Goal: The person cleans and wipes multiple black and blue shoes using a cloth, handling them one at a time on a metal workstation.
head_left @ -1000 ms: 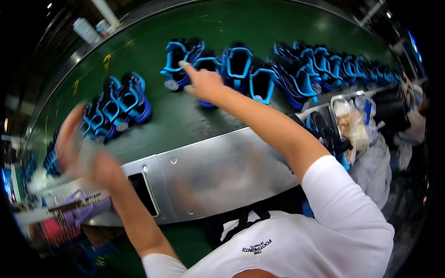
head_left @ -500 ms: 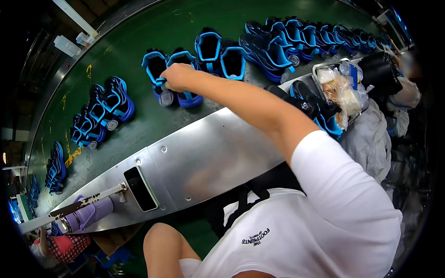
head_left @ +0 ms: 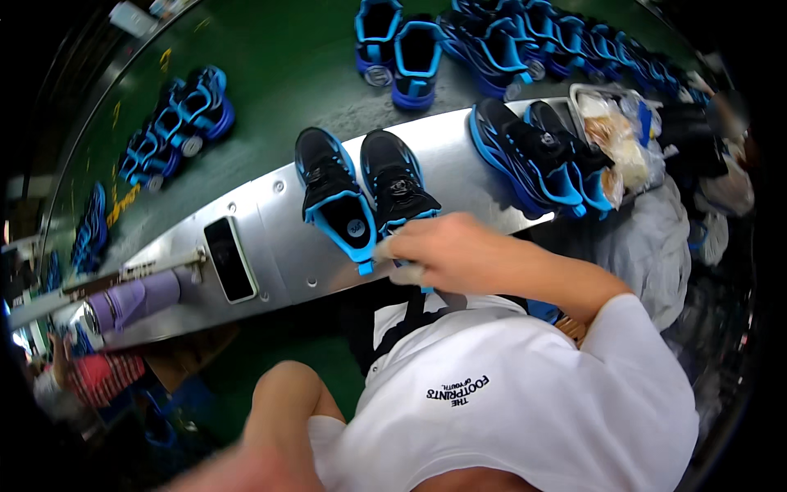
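Two black sneakers with bright blue lining and sole edges lie side by side on the metal ledge, toes pointing away from me. My right hand [head_left: 443,250] is closed at the heel of the right-hand sneaker [head_left: 398,176], its fingers covering the back of the collar. Pale coverings show on some fingertips. The left-hand sneaker [head_left: 326,176] stands just beside it, with a round sticker on its insole and a blue heel tab toward me. My left arm [head_left: 287,394] bends down at the lower left; its hand is smeared by motion at the bottom edge.
Another sneaker pair [head_left: 525,156] lies right on the ledge, by a tray [head_left: 578,102] of plastic-wrapped things. A phone [head_left: 230,258] and purple bottle [head_left: 135,302] are left. Several more sneakers [head_left: 416,61] stand across the green surface [head_left: 270,98]. A metal bar [head_left: 156,266] crosses the ledge.
The sneaker pair my right hand was gripping on the green surface now lies on the metal ledge, toes turned away from me. My right hand has drawn back toward my body.
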`<state>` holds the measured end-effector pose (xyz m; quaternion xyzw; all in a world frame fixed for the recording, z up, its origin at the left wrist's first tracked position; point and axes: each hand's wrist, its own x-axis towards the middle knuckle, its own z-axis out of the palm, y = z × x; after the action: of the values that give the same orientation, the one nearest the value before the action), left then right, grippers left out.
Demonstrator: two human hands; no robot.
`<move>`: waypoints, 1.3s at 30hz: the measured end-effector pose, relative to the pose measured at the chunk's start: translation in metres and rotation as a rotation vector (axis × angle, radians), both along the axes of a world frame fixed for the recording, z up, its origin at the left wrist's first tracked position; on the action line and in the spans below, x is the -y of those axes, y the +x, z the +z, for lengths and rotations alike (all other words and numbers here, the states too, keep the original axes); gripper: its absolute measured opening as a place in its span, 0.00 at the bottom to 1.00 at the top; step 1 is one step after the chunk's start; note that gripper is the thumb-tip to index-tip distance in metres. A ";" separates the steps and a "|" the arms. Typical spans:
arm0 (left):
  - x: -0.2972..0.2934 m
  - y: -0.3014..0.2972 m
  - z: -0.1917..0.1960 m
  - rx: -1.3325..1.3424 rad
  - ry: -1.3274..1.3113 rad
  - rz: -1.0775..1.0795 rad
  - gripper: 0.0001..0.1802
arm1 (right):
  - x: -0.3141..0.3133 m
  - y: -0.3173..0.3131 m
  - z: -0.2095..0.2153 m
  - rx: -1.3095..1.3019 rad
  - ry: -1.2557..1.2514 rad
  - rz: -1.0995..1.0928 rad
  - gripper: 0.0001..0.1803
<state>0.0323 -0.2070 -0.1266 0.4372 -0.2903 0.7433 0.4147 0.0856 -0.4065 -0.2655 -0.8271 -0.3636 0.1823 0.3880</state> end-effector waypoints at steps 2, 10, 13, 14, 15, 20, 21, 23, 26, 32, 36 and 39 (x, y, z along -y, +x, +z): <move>-0.007 0.009 -0.058 -0.379 0.042 0.009 0.23 | 0.029 0.008 0.029 0.024 0.114 -0.102 0.26; -0.015 0.074 -0.178 -1.441 0.670 0.135 0.25 | 0.001 0.032 -0.047 0.521 0.091 -0.253 0.29; -0.010 0.077 -0.187 -1.461 0.611 0.195 0.21 | -0.001 0.038 -0.051 0.514 0.131 -0.278 0.28; -0.008 0.077 -0.188 -1.451 0.586 0.210 0.20 | -0.003 0.036 -0.049 0.453 0.110 -0.292 0.27; -0.004 0.076 -0.188 -1.451 0.580 0.209 0.20 | -0.003 0.035 -0.047 0.390 0.083 -0.311 0.27; 0.013 0.059 -0.170 -1.597 0.724 0.462 0.25 | -0.003 0.027 -0.031 0.407 -0.064 -0.368 0.26; 0.016 0.058 -0.171 -1.603 0.717 0.468 0.25 | -0.004 0.024 -0.028 0.363 -0.122 -0.402 0.26; 0.026 0.057 -0.173 -1.818 0.802 0.455 0.26 | -0.010 0.026 -0.029 0.298 -0.115 -0.411 0.27; 0.030 0.066 -0.176 -1.795 0.800 0.506 0.23 | -0.010 0.034 -0.029 0.178 -0.070 -0.438 0.28; 0.011 0.044 -0.199 -1.757 0.563 0.217 0.31 | 0.007 0.004 -0.043 0.271 0.006 -0.325 0.33; 0.008 0.045 -0.199 -1.708 0.514 0.112 0.28 | 0.021 0.021 -0.046 0.344 -0.111 -0.278 0.32; 0.013 0.050 -0.204 -1.624 0.637 0.274 0.25 | 0.021 0.025 -0.026 0.121 -0.078 -0.264 0.30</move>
<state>0.0824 -0.2202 -0.3307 0.9561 -0.0443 0.1300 0.2588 0.1106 -0.4278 -0.2918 -0.8916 -0.2669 0.0934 0.3538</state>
